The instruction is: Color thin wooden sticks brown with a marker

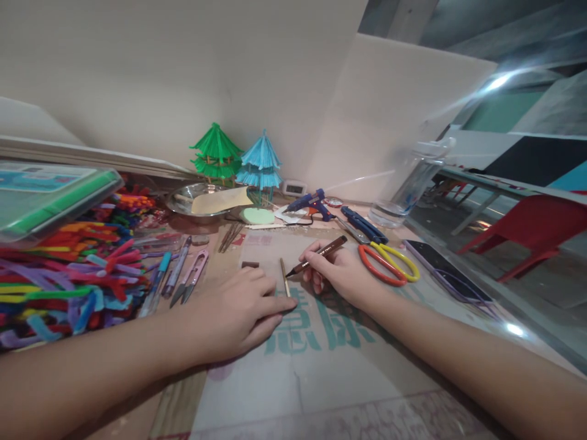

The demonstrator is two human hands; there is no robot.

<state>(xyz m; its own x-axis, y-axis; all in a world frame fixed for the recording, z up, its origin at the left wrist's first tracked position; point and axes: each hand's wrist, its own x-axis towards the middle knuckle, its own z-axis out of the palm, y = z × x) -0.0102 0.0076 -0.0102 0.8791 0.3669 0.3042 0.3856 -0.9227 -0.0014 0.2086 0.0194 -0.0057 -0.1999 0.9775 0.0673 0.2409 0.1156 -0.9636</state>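
Note:
My right hand (330, 269) grips a brown marker (326, 252), its tip against a thin wooden stick (285, 275). The far part of the stick is brown, while the near part is pale. My left hand (250, 305) lies on the sheet with its index finger stretched out, pressing the near end of the stick down. A brown marker cap (250, 264) rests just beyond the left fingers. Several brown sticks (232, 237) lie farther back. Under both hands spreads a pale sheet with green characters (257, 391).
Colourful pipe cleaners (73, 287) heap at left, beside pens (177, 269) and snips (191, 278). At the back stand green (215, 153) and blue (261, 159) tiered models, a metal bowl (177, 208) and a glue gun (309, 203). Scissors (383, 275), a phone (444, 272) and a jug (408, 177) are at right.

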